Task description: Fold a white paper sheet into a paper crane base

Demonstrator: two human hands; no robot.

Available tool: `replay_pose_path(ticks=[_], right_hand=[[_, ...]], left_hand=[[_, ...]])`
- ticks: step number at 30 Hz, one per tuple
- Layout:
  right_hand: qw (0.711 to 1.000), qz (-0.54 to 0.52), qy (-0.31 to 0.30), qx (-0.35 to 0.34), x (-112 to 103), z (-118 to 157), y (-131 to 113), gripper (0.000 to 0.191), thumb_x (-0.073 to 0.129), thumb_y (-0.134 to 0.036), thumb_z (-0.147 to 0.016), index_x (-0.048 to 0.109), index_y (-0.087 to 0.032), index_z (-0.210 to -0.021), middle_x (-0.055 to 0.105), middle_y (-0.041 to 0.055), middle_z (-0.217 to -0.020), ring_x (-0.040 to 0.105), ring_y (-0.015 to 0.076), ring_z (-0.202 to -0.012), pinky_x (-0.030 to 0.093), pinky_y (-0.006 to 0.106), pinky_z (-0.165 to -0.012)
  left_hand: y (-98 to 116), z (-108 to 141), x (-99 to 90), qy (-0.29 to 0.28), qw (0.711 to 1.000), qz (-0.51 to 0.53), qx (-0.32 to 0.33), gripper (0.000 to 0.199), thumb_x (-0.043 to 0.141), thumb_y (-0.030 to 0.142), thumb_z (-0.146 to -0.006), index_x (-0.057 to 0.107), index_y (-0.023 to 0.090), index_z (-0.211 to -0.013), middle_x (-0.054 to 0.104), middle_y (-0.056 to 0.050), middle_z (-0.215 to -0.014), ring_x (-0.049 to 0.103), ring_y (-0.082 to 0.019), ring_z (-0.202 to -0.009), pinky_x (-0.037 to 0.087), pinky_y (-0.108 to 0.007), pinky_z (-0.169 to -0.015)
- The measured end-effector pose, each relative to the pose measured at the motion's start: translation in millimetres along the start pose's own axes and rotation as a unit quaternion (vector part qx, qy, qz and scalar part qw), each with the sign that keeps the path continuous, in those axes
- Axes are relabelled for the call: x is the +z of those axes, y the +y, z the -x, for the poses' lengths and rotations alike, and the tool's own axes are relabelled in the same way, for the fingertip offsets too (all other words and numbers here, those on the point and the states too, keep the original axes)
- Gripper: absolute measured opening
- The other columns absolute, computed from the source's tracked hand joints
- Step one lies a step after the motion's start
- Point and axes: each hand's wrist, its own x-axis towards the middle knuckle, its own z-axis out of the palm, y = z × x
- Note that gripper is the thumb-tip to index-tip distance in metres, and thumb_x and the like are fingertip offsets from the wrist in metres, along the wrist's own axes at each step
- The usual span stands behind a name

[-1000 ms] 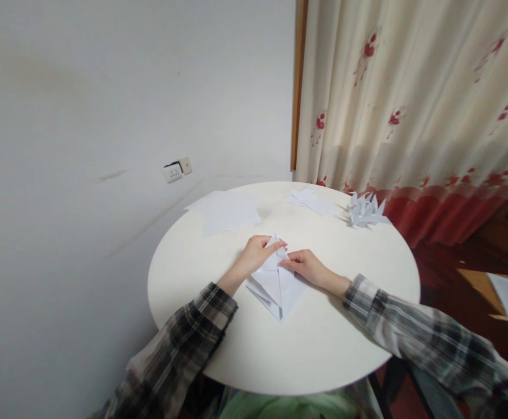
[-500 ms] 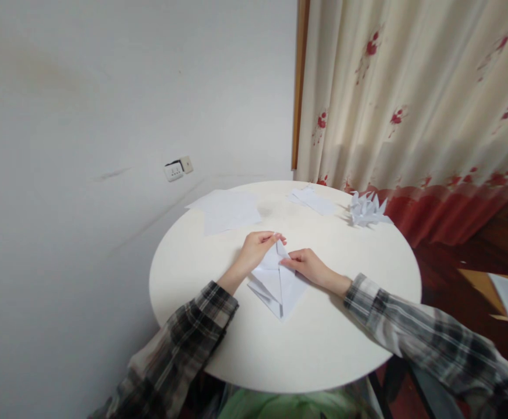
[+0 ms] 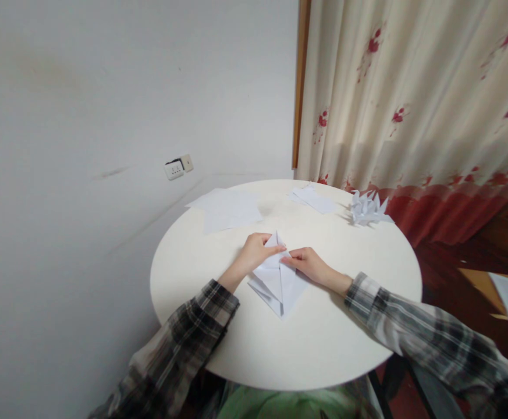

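Note:
A partly folded sheet of white paper (image 3: 272,280) lies on the round white table (image 3: 306,355), its near corner pointing toward me and a narrow tip pointing away. My left hand (image 3: 257,252) grips its far left side, thumb laid across the front just below the tip. On the right edge my right hand (image 3: 309,263) pinches the paper between thumb and fingers. A loose flap stands a little apart at the lower left of the fold. Parts of the fingers behind the paper are hidden.
White sheets (image 3: 231,209) lie at the table's back left, smaller paper pieces (image 3: 312,199) at the back. A cluster of folded paper shapes with pointed tips (image 3: 367,208) stands at the back right. The wall (image 3: 83,116) borders the left, a flowered curtain (image 3: 411,87) the far right.
My left thumb has slid from the paper's tip down and across its front, leaving the tip exposed. My right hand stays at the right edge.

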Motion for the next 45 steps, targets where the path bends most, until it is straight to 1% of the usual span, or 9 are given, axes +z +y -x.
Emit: replay_pose_path(ticks=[4, 9, 16, 22, 26, 32, 39, 42, 45], right_hand=[[1.000, 0.003, -0.002, -0.001, 0.3, 0.1, -1.8, 0.044, 0.050, -0.054, -0.077, 0.050, -0.014, -0.057, 0.034, -0.0042, -0.053, 0.027, 0.0073, -0.050, 0.022, 0.022, -0.046], [1.000, 0.006, -0.005, -0.007, 0.1, 0.7, -3.5, 0.046, 0.050, -0.055, -0.077, 0.049, -0.014, -0.056, 0.034, -0.0043, -0.053, 0.026, 0.0071, -0.050, 0.021, 0.022, -0.046], [1.000, 0.022, -0.002, -0.018, -0.7, 0.5, -3.2, 0.044, 0.050, -0.051, -0.079, 0.044, -0.015, -0.055, 0.030, -0.0045, -0.053, 0.025, 0.0068, -0.050, 0.019, 0.022, -0.046], [1.000, 0.019, 0.003, -0.015, -0.8, 0.7, -4.2, 0.043, 0.051, -0.050, -0.078, 0.046, -0.014, -0.055, 0.032, -0.0042, -0.053, 0.026, 0.0066, -0.050, 0.020, 0.022, -0.045], [1.000, -0.002, -0.001, 0.000, -1.3, 1.0, -4.0, 0.043, 0.054, -0.052, -0.075, 0.052, -0.013, -0.057, 0.039, -0.0033, -0.052, 0.030, 0.0069, -0.049, 0.024, 0.021, -0.045], [0.998, -0.055, -0.017, 0.014, -1.1, -0.3, 0.2, 0.040, 0.061, -0.050, -0.070, 0.062, -0.010, -0.071, 0.053, -0.0002, -0.060, 0.041, 0.0089, -0.052, 0.031, 0.021, -0.048], [0.997, -0.064, 0.003, 0.036, -2.2, 0.3, -2.9, 0.038, 0.064, -0.048, -0.067, 0.062, -0.010, -0.070, 0.056, -0.0002, -0.061, 0.044, 0.0092, -0.051, 0.032, 0.021, -0.047], [0.997, -0.072, -0.005, 0.028, -2.7, 1.0, -3.0, 0.037, 0.064, -0.048, -0.067, 0.063, -0.011, -0.073, 0.058, 0.0000, -0.064, 0.046, 0.0096, -0.052, 0.033, 0.021, -0.048], [0.998, -0.057, -0.002, 0.027, -2.8, 1.1, -3.0, 0.037, 0.065, -0.047, -0.066, 0.062, -0.011, -0.070, 0.056, -0.0006, -0.061, 0.043, 0.0092, -0.051, 0.032, 0.021, -0.048]], left_hand=[[-0.5, 0.3, 1.2, 0.010, 1.000, -0.002, -0.002, 0.027, 0.066, 0.039, -0.063, 0.061, 0.013, -0.059, 0.052, 0.003, -0.055, 0.044, -0.009, -0.050, 0.028, -0.019, -0.045], [-0.9, -0.8, 2.8, 0.018, 1.000, 0.005, -0.002, 0.032, 0.064, 0.044, -0.065, 0.061, 0.013, -0.060, 0.049, 0.003, -0.053, 0.042, -0.009, -0.049, 0.028, -0.019, -0.044], [2.5, -0.8, 5.4, 0.043, 0.999, 0.001, -0.007, 0.037, 0.062, 0.048, -0.067, 0.067, 0.011, -0.067, 0.059, -0.001, -0.058, 0.048, -0.011, -0.052, 0.032, -0.021, -0.046], [4.3, -1.5, 5.1, 0.032, 0.998, 0.059, -0.007, 0.037, 0.060, 0.047, -0.069, 0.069, 0.012, -0.073, 0.069, -0.008, -0.076, 0.060, -0.017, -0.067, 0.042, -0.024, -0.057], [0.5, -2.8, 4.4, 0.041, 0.998, 0.054, -0.006, 0.040, 0.058, 0.050, -0.070, 0.070, 0.012, -0.073, 0.069, -0.007, -0.074, 0.060, -0.017, -0.065, 0.042, -0.024, -0.055], [-1.1, -3.9, 3.0, 0.057, 0.997, 0.049, -0.015, 0.042, 0.059, 0.052, -0.069, 0.071, 0.012, -0.076, 0.069, -0.007, -0.075, 0.058, -0.015, -0.062, 0.039, -0.022, -0.051], [-3.6, -4.7, 3.0, 0.073, 0.994, 0.080, -0.017, 0.043, 0.061, 0.053, -0.068, 0.070, 0.012, -0.077, 0.068, -0.006, -0.072, 0.056, -0.014, -0.058, 0.037, -0.022, -0.049], [-3.5, -4.4, 2.9, 0.079, 0.993, 0.088, -0.016, 0.042, 0.062, 0.052, -0.068, 0.070, 0.012, -0.077, 0.069, -0.007, -0.073, 0.057, -0.015, -0.059, 0.038, -0.022, -0.050], [-0.6, -3.4, 2.8, 0.076, 0.994, 0.083, -0.017, 0.040, 0.063, 0.052, -0.068, 0.071, 0.013, -0.076, 0.070, -0.007, -0.076, 0.059, -0.017, -0.064, 0.040, -0.023, -0.052]])
